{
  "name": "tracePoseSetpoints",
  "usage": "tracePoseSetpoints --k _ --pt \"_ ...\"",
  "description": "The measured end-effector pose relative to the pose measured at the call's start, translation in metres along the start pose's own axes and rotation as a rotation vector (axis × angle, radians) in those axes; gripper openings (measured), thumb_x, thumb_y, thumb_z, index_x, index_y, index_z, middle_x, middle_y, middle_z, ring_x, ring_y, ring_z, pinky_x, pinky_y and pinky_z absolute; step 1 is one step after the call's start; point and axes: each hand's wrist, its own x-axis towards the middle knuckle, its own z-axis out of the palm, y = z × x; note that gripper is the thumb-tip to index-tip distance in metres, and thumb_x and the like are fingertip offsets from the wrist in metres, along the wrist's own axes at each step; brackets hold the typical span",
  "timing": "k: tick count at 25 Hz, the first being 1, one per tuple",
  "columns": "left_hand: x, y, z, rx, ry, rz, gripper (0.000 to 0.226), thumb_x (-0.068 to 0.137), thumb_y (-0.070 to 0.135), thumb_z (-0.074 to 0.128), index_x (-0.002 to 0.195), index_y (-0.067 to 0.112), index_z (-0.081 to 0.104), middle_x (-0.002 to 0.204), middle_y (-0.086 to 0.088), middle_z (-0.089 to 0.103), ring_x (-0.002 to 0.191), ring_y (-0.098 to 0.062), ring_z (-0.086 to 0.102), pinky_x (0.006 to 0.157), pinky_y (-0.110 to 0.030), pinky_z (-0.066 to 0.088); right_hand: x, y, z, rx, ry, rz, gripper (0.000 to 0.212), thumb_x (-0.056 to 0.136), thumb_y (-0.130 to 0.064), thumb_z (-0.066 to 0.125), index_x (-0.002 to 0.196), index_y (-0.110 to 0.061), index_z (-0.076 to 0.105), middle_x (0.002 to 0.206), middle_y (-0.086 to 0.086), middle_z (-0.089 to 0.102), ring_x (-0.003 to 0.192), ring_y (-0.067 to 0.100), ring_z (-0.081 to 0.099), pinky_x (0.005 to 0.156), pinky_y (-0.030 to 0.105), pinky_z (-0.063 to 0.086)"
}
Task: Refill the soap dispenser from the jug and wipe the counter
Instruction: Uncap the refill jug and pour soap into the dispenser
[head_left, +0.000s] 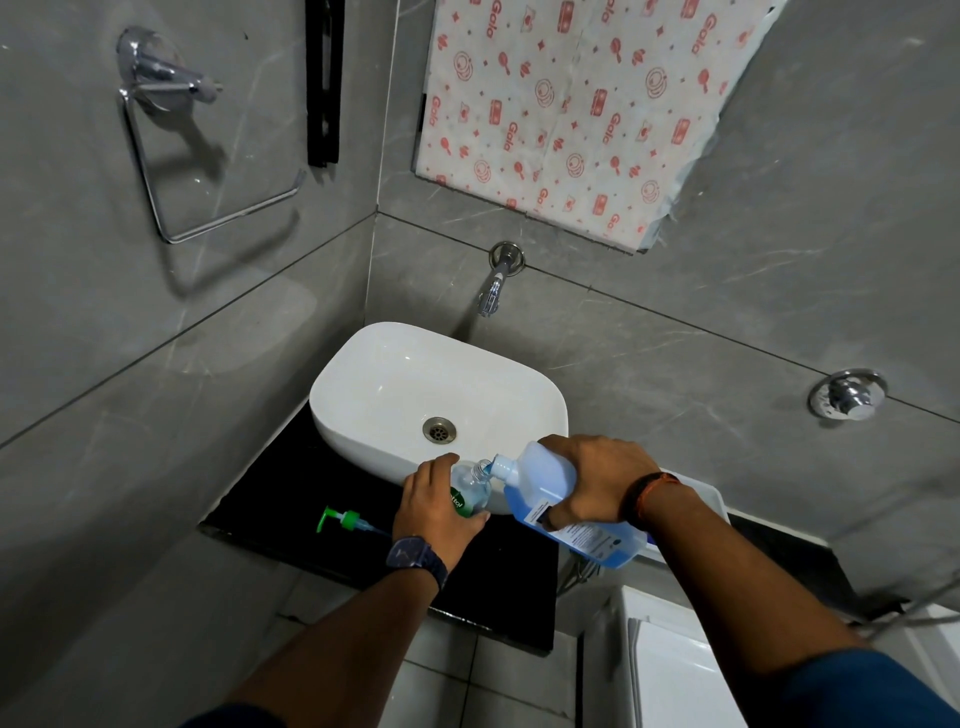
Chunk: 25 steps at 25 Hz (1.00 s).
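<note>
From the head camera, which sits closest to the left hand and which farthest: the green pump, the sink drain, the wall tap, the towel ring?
Measured from the left hand:
1. Green pump, lying on the black counter just to its left.
2. Sink drain, in the basin just beyond it.
3. Wall tap, above the basin.
4. Towel ring, high on the left wall.

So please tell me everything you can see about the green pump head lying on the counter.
The green pump head is unscrewed from the dispenser bottle and lies on its side on the black counter, left of the left hand. It looks plastic: a green nozzle, a pale stem, a green collar and a thin dip tube pointing toward the wrist. No hand touches it.
</note>
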Motion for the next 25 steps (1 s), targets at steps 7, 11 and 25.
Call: tracePoseSetpoints --k 7,11,25 --pt "0.0013 0.0004 -0.0002 -0.003 -0.001 -0.009 0.077 0.052 0.030 0.085 0.118 0.020 0.047 0.112 -0.005 0.056 0.104 -0.028 0.051 0.084 -0.038 0.048 0.0022 0.0009 -0.0005 -0.006 0.001 -0.008 0.088 0.052 -0.077 0.064 0.129 -0.043 0.037 0.110 -0.006 0.064 0.078 0.015 0.050 0.066 0.029 0.038" --pt "0.0027 0.0001 -0.0001 0.002 -0.006 -0.014 0.078 0.052 0.031 0.085 0.119 0.020 0.047 0.112 -0.005 0.055 0.104 -0.027 0.050 0.084 -0.038 0.048 0.0034 0.0013 -0.0009 -0.013 0.002 -0.010 0.088 0.052 -0.078 0.064 0.128 -0.042 0.037 0.109 -0.006 0.064 0.078 0.015 0.050 0.065 0.029 0.037" --pt "0.0030 -0.0002 0.0029 0.000 -0.003 -0.013 0.077 0.050 0.029 0.085 0.117 0.019 0.048 0.111 -0.006 0.056 0.102 -0.029 0.051 0.084 -0.038 0.047 0.0057 0.0045 0.0028 0.009 -0.026 -0.022 0.085 0.053 -0.079 0.062 0.126 -0.041 0.038 0.108 -0.008 0.064 0.080 0.015 0.053 0.067 0.030 0.041"
